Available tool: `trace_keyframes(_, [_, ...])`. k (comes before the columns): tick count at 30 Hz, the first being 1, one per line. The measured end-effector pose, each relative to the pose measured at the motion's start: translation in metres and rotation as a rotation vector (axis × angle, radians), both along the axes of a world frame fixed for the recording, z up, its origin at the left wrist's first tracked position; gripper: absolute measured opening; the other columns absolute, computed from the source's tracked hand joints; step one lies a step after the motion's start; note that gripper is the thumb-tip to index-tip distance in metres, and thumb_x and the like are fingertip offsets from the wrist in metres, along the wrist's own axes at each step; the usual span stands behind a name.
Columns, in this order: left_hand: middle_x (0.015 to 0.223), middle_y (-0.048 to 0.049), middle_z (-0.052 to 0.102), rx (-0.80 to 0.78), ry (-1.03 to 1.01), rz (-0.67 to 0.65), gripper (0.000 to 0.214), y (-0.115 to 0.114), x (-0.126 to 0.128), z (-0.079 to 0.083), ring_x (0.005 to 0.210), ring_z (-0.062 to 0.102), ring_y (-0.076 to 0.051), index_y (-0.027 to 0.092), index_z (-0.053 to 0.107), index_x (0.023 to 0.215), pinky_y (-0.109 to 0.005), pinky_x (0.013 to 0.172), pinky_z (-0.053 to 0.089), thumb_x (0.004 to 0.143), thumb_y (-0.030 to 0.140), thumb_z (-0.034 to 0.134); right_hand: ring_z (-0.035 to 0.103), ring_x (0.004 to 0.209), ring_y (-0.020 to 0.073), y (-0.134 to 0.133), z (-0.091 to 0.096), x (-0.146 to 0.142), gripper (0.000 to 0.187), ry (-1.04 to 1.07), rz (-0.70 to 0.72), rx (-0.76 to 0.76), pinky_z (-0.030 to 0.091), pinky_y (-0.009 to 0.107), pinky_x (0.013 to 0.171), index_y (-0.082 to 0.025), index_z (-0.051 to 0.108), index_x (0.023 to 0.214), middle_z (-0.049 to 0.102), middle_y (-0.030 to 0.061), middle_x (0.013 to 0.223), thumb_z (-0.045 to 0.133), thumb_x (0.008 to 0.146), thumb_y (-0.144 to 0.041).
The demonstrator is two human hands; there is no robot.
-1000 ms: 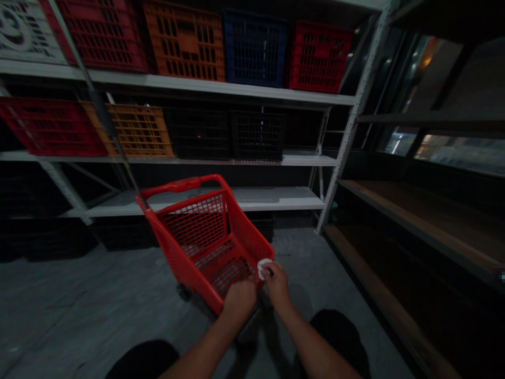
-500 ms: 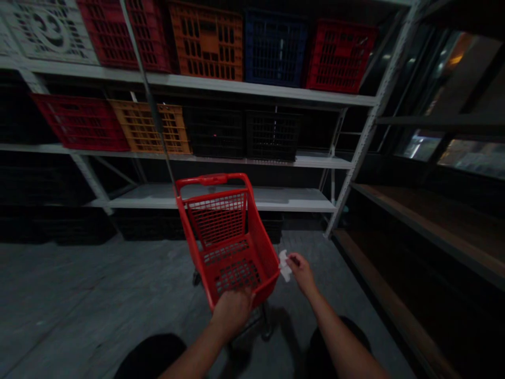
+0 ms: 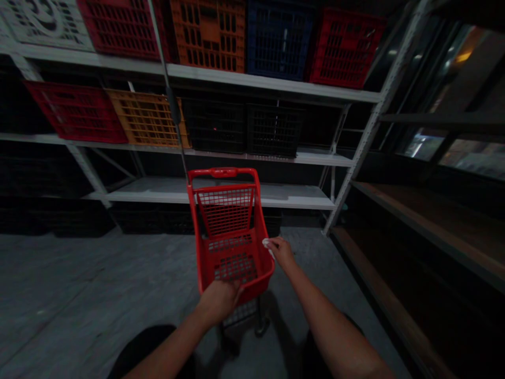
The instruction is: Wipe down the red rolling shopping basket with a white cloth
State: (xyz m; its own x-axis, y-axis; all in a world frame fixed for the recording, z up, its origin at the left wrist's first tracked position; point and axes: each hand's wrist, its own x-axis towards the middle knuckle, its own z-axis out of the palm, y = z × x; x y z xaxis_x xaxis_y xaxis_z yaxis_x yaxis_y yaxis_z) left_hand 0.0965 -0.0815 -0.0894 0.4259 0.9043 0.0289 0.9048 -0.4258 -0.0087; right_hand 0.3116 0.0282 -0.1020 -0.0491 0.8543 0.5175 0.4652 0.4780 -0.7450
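A small red plastic shopping cart (image 3: 232, 243) stands on the floor in front of me, its handle at the far end and a thin pole (image 3: 179, 131) rising from its left side. My left hand (image 3: 221, 301) is closed over the cart's near rim. At the cart's right rim, my right hand (image 3: 281, 250) pinches a small white cloth or tissue (image 3: 266, 242). The cloth touches or nearly touches the rim, and much of it is hidden by my fingers. Through the grid floor of the basket I see the ground.
White metal shelving (image 3: 221, 76) behind the cart carries a red crate (image 3: 347, 50), a blue crate (image 3: 279, 42), a yellow crate (image 3: 148, 120) and several others. Brown shelves (image 3: 426, 216) run close along my right side. Grey concrete floor (image 3: 79, 284) lies to the left.
The cart has turned slightly and stands more upright in view. My right hand has brought the white cloth leftward and up onto the right rim. My left hand stays on the near rim.
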Motion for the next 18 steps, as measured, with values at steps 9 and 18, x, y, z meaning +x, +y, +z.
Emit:
trace_keyframes(9, [0.072,-0.0066,0.066,-0.002,0.006,-0.061,0.051,-0.003,-0.033,-0.001,0.068,0.062,-0.017,0.019,0.058,0.082,-0.028,0.063,0.045,0.087,0.043,0.013,0.059,0.072,0.0140,-0.073,-0.022,0.001,0.020,-0.099,0.187,-0.132,0.046,0.024,0.067,-0.022,0.070,0.087,0.066,0.0028,0.079,0.054,0.075,-0.019])
trace_keyframes(18, [0.070,-0.0049,0.065,0.040,0.003,-0.153,0.052,-0.009,-0.057,0.000,0.066,0.061,-0.015,0.019,0.059,0.078,-0.025,0.063,0.042,0.088,0.043,0.013,0.059,0.072,0.0144,0.010,0.017,-0.025,0.020,-0.057,0.005,-0.099,0.045,0.025,0.068,-0.019,0.070,0.085,0.065,0.0040,0.079,0.053,0.075,-0.017])
